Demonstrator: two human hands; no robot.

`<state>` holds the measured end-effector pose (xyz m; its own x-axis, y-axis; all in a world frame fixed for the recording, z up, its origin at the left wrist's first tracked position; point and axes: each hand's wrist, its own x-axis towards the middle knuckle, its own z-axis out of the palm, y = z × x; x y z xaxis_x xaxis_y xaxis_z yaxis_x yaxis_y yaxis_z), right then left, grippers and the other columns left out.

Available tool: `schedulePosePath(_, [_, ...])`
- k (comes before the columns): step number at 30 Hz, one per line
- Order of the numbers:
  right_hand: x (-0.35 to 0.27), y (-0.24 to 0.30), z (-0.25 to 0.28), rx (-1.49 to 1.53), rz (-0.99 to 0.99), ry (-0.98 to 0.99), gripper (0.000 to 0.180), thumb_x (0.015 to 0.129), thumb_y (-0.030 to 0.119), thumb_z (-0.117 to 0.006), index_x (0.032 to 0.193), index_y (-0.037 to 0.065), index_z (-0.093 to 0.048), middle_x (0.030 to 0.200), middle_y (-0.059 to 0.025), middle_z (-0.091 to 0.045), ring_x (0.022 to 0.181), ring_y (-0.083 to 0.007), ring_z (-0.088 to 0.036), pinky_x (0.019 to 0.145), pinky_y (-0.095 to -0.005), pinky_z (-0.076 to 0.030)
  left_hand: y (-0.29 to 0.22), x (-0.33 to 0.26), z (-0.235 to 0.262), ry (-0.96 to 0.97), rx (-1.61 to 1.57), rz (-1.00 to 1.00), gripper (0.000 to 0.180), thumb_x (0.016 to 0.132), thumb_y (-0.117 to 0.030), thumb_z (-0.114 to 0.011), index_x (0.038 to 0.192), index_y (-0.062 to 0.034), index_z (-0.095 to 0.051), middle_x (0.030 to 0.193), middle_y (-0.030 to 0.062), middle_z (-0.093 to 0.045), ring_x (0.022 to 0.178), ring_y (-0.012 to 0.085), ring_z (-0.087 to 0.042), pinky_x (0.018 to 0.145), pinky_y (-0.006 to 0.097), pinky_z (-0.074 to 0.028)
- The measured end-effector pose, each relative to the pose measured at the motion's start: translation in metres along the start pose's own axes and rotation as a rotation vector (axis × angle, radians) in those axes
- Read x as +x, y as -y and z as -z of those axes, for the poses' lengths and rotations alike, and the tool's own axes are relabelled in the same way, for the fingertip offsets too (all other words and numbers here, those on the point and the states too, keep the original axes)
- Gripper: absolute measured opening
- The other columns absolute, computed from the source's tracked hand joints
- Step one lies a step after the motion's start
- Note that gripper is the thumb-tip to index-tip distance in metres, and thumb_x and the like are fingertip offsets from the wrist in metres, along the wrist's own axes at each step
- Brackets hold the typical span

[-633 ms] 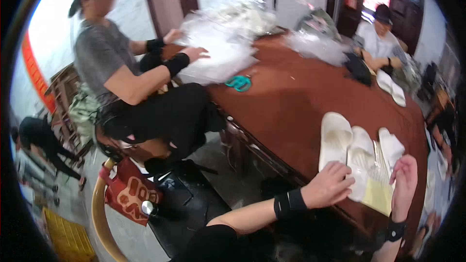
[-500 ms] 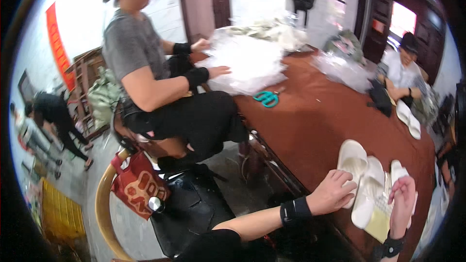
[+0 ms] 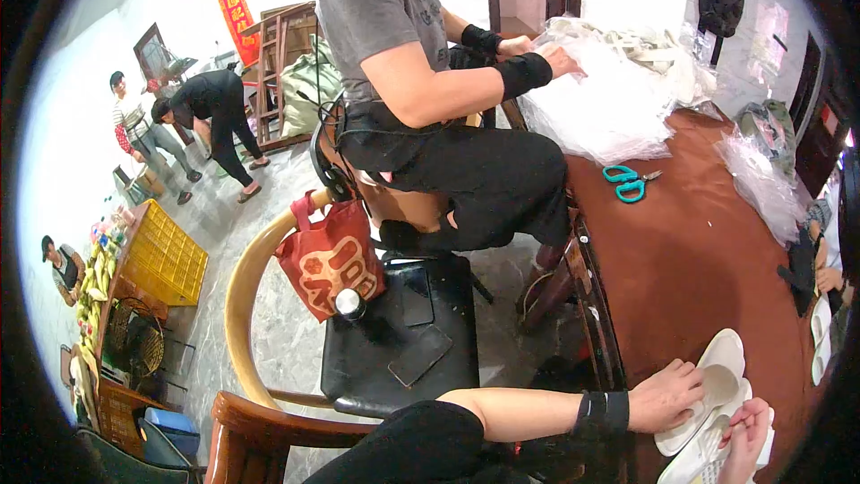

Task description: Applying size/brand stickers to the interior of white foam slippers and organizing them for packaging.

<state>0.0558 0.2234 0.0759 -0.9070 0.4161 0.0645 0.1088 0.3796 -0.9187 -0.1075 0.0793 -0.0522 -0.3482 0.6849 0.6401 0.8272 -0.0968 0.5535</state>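
Note:
At the lower right, my left hand [image 3: 667, 396] is over the near side of a white slipper [image 3: 727, 357], fingers curled and bunched. Whether they grip anything is hidden. My right hand [image 3: 745, 437] is just right of it, its fingers bent in toward the thumb above a second white slipper [image 3: 688, 464]. Anything between those fingers is too small to make out. The lower part of my right hand is cut off by the picture's edge. Both slippers lie on the brown cloth of the table [image 3: 681, 278].
Teal-handled scissors [image 3: 627, 183] lie beside a heap of clear plastic bags [image 3: 600, 112], where a co-worker's hands rest. A black chair [image 3: 403, 350] left of the table holds a red bag [image 3: 331, 255], a round-topped container [image 3: 349, 303] and two phones. More white slippers [image 3: 820, 341] lie far right.
My view has swung left, so the table and slippers sit farther right and lower. My hands stay by the slippers, nearer each other in the picture. The co-worker's hands have moved closer together at the bags.

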Motion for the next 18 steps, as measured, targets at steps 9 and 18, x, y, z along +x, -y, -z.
schedulePosePath(9, [-0.009, 0.000, -0.007, -0.022, -0.038, -0.052, 0.036, 0.096, 0.002, -0.055, 0.132, 0.001, -0.054, 0.102, -0.0063, -0.062, 0.082, -0.0127, -0.057, 0.072, -0.0245, -0.047, 0.000, -0.001, -0.003, 0.003, 0.027, -0.018, 0.031, 0.075, -0.016, -0.073, 0.099, -0.0042, -0.059, 0.110, 0.0126, -0.054, 0.104, 0.0301, -0.051, 0.091, 0.042, -0.042])
schedulePosePath(18, [-0.010, -0.011, -0.016, 0.057, -0.092, -0.064, 0.035, 0.099, 0.005, -0.056, 0.134, 0.004, -0.053, 0.103, -0.0055, -0.062, 0.081, -0.0122, -0.055, 0.072, -0.0238, -0.046, -0.001, -0.002, -0.001, -0.045, 0.047, -0.035, 0.025, 0.075, -0.017, -0.072, 0.091, -0.0039, -0.060, 0.104, 0.0128, -0.053, 0.099, 0.0297, -0.050, 0.086, 0.041, -0.042])
